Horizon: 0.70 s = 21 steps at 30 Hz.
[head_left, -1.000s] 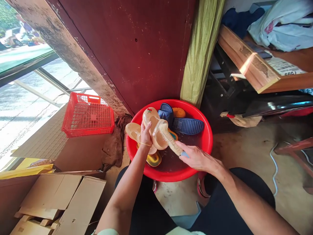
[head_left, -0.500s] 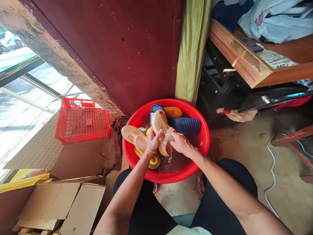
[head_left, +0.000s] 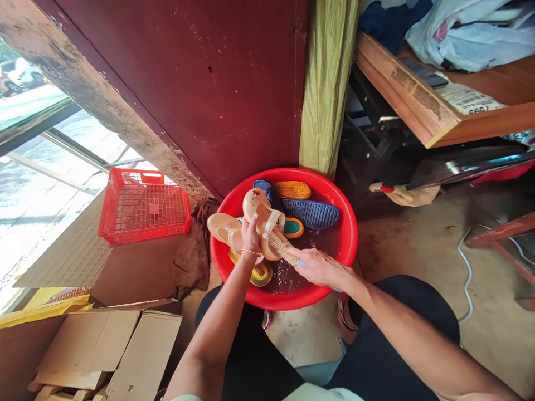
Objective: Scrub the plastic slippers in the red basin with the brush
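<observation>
Currently, the left hand [head_left: 251, 238] is gripping a wet beige shoe [head_left: 252, 204] toward the red tub's [head_left: 352, 234] left edge; the right hand [head_left: 321, 268] is gripping a brush [head_left: 285, 249] inside it. Slick plastic could be slipping loose under hard strokes.

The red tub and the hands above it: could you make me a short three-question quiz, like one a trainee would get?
1. Multiple choice: what does the right hand hold?
a) a sponge
b) a brush
c) a towel
2. True or false: the left hand holds a tan shoe with a red decoration on its toe.
3. Fill in the blank: the ribbed slipper farthest right in the red tub is ____ in colour.

Key: 1. b; 2. true; 3. blue
</observation>
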Each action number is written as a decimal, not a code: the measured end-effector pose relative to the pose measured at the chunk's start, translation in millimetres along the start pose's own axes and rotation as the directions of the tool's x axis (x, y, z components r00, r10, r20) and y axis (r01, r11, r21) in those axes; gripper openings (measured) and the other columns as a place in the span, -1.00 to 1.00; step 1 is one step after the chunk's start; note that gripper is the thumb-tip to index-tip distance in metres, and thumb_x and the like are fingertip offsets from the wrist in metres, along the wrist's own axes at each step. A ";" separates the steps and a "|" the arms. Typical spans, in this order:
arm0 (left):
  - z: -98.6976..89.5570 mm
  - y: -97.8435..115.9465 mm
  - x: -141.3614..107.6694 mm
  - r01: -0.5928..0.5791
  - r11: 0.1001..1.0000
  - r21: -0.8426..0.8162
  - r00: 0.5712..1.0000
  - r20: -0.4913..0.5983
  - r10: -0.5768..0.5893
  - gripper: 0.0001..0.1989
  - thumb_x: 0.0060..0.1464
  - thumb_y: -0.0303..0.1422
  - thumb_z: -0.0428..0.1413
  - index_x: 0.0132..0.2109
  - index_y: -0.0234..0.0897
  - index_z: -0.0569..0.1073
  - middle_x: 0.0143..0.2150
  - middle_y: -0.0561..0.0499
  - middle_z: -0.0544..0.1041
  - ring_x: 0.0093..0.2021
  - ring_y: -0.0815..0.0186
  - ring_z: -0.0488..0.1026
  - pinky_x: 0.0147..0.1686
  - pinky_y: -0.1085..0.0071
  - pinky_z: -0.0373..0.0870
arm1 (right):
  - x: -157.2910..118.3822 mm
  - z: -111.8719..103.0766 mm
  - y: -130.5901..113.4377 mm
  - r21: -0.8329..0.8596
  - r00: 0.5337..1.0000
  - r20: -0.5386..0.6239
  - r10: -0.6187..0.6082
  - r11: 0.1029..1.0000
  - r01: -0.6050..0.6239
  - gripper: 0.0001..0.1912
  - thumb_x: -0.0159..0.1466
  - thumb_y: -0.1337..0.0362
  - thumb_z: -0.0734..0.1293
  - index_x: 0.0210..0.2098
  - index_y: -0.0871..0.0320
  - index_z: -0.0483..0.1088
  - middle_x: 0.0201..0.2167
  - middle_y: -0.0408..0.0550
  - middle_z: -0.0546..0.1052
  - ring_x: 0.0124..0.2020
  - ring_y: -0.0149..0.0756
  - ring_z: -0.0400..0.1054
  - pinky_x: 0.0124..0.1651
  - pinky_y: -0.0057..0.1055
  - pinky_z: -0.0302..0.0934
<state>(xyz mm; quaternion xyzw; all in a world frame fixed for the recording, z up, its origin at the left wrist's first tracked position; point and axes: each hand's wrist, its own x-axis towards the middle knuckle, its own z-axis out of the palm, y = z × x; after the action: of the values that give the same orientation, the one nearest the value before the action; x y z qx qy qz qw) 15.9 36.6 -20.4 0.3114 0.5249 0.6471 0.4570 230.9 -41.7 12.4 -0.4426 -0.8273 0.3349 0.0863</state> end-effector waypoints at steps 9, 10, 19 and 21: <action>4.3 -10.5 -15.2 -0.177 0.964 0.197 0.977 0.156 0.147 -0.49 0.08 -0.10 0.25 0.13 -0.18 0.42 0.03 -0.07 0.55 0.06 0.14 0.48 0.09 0.23 0.40 | 51.8 -9.4 -4.9 0.073 0.988 -0.095 0.125 0.990 -0.118 -0.53 0.33 0.28 0.23 0.23 0.09 0.36 -0.02 0.04 0.62 -0.04 -0.18 0.50 -0.10 -0.44 0.25; 1.7 -10.1 -11.8 -0.151 0.973 0.176 0.982 0.135 0.128 -0.49 0.09 -0.10 0.24 0.14 -0.17 0.42 0.03 -0.07 0.55 0.05 0.15 0.49 0.08 0.23 0.42 | 48.9 -9.7 -4.5 0.100 0.994 -0.069 0.089 0.992 -0.082 -0.49 0.30 0.30 0.25 0.25 0.07 0.35 0.00 0.01 0.61 -0.03 -0.19 0.50 -0.07 -0.44 0.26; -10.3 -5.9 16.0 -0.144 0.955 0.260 0.989 0.009 0.147 -0.40 -0.05 -0.15 0.32 0.14 -0.18 0.40 0.02 -0.08 0.54 0.03 0.13 0.50 0.06 0.22 0.43 | -15.7 -60.2 24.8 0.112 0.951 0.303 0.067 0.988 -0.106 -0.26 0.10 0.31 0.31 0.30 -0.04 0.36 0.08 -0.12 0.58 -0.06 -0.19 0.49 -0.01 -0.40 0.28; -10.2 -6.2 14.0 -0.138 0.946 0.294 0.990 0.046 0.130 -0.45 -0.09 -0.16 0.34 0.05 -0.21 0.44 -0.07 -0.07 0.56 -0.04 0.13 0.51 0.00 0.22 0.44 | -26.7 -76.6 36.1 0.128 0.955 0.287 0.078 0.985 -0.119 -0.29 0.09 0.30 0.34 0.27 0.01 0.41 0.07 -0.11 0.58 -0.08 -0.21 0.48 -0.05 -0.43 0.29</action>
<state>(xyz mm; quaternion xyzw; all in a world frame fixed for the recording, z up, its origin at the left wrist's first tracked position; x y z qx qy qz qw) 3.1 45.6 -30.0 0.4199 0.5876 0.5864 0.3668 304.7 -12.4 52.0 -0.4240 -0.7816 0.4571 -0.0172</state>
